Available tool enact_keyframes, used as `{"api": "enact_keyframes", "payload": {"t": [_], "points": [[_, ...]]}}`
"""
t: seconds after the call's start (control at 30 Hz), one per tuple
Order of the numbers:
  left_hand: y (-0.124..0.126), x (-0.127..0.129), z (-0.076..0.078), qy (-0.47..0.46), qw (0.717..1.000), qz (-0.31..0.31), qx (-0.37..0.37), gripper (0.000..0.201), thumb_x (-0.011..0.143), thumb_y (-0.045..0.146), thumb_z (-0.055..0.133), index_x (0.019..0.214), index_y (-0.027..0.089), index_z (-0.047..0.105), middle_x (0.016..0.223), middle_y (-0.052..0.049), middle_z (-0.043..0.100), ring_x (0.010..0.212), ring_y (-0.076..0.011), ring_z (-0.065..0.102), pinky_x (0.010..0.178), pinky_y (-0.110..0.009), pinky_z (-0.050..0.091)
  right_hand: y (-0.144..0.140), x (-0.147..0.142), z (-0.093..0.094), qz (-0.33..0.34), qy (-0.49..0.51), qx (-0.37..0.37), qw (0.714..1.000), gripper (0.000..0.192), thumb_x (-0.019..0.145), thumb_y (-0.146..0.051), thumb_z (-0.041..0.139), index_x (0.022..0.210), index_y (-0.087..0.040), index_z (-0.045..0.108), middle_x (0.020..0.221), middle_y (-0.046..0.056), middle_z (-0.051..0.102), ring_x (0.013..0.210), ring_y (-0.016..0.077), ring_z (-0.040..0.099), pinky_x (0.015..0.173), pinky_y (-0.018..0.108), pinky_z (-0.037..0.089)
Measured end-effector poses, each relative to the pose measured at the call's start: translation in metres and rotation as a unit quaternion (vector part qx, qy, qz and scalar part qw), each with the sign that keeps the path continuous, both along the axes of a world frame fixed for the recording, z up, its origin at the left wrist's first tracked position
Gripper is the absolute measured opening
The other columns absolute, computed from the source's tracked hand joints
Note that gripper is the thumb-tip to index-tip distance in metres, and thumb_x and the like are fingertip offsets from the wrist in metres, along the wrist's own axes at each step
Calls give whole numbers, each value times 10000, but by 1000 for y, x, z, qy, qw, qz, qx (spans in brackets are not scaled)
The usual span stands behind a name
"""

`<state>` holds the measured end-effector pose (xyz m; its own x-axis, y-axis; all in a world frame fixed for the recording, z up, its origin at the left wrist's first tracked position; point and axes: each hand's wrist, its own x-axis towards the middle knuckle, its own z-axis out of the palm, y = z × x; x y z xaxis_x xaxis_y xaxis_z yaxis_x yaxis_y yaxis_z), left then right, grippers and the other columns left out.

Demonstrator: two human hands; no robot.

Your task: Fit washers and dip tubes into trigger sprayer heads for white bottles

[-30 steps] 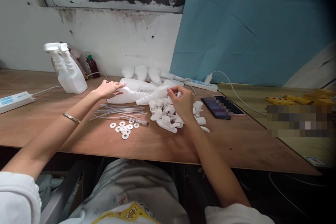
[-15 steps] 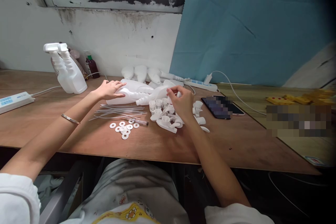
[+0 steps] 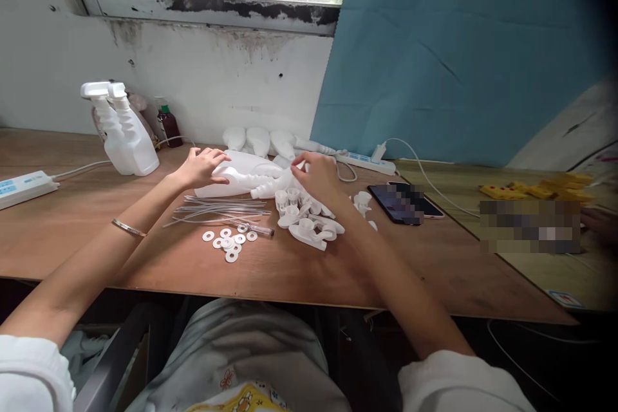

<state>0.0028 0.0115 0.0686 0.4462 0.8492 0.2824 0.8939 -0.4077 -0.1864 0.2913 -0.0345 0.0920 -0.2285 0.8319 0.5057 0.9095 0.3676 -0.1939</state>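
**Bench stock: white spray-bottle parts, hands at the lying bottle**

1. Brown plywood tabletop, set under a window wall, a blue sheet behind its right half.
2. Pair of finished white plastic spray bottles with trigger heads, upright near the back left corner, a small dark bottle beside them.
3. White plastic bottle lying on its side, at mid-table toward the back edge. The left hand lies on its body, fingers loosely curled over it, pressing rather than clenching.
4. Row of more white bottles, lying along the back edge behind it.
5. Right hand, fingers bent and pinched together at the neck end of the lying bottle; whether it has a small part between the fingertips cannot be told.
6. Dark smartphone, right of the hand, beside a white power strip.
7. Heap of white plastic trigger heads and caps, just in front of the right hand.
8. Bundle of thin clear plastic dip tubes, left of the heap.
9. Cluster of small white ring washers, nearest the front edge.

Step judged in hand: steadying the bottle to fit its neck. Next move probably calls for a trigger head from the heap, aligned squarely on the neck.
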Motion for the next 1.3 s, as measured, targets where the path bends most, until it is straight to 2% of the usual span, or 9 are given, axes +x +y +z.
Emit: {"api": "enact_keyframes", "payload": {"t": [0.13,0.23,0.37,0.47,0.67,0.83,1.0,1.17,1.3], "points": [[1,0,-2,-15,999,-5,46,423,773,513,531,1093,236,527,1199,-94,539,1111,-280,445,943,-500,229,30,-34,25,28,-98,-43,994,175,784,-224,510,899,-176,633,933,100,651,895,240,582,730,302,413],[-1,0,-4,-20,997,-12,73,343,776,486,548,1008,234,560,1153,-88,562,1080,-274,462,929,-497,246,58,-59,33,29,-158,-100,982,219,695,-127,617,911,-158,636,958,126,640,909,263,584,718,305,432],[-6,-1,-9,-36,994,-18,98,297,782,477,551,946,230,572,1116,-77,574,1056,-262,476,915,-485,265,90,-77,29,20,-219,-201,955,255,689,-171,691,931,-133,620,991,111,619,923,248,580,752,340,469],[-8,-3,-14,-50,993,-19,106,296,785,470,548,953,226,567,1110,-77,575,1040,-257,484,909,-481,268,107,-77,21,8,-238,-274,932,261,853,-302,539,1060,-145,553,1065,68,576,929,184,578,787,368,491],[-10,-5,-21,-59,993,-18,104,305,793,447,530,1012,236,547,1131,-87,568,1052,-265,479,916,-482,252,122,-70,12,3,-214,-346,914,308,872,-313,508,1133,-149,512,1130,76,545,959,194,569,800,387,495],[-12,-6,-23,-65,993,-15,97,310,790,423,532,1041,240,540,1142,-88,559,1064,-272,471,910,-482,253,127,-73,7,-6,-206,-354,912,316,870,-313,511,1139,-147,507,1130,78,544,958,195,569,797,389,496],[-11,-7,-24,-68,993,-9,92,306,792,390,527,1066,256,543,1159,-89,545,1070,-280,461,907,-483,253,130,-76,4,-9,-205,-318,925,300,867,-320,514,1112,-147,519,1097,73,557,931,181,574,782,373,496],[-10,-8,-26,-64,994,-2,88,359,785,392,544,1116,255,523,1170,-101,534,1066,-284,461,892,-478,267,125,-72,11,-8,-182,-256,949,484,614,-341,757,1000,-124,560,1044,114,570,918,253,565,723,340,479],[-10,-8,-27,-63,994,1,84,407,784,390,547,1164,255,499,1167,-106,537,1057,-289,465,882,-475,280,119,-64,23,-17,-140,-207,968,450,562,-319,772,917,-126,574,1007,130,566,903,277,560,696,336,462]]}}
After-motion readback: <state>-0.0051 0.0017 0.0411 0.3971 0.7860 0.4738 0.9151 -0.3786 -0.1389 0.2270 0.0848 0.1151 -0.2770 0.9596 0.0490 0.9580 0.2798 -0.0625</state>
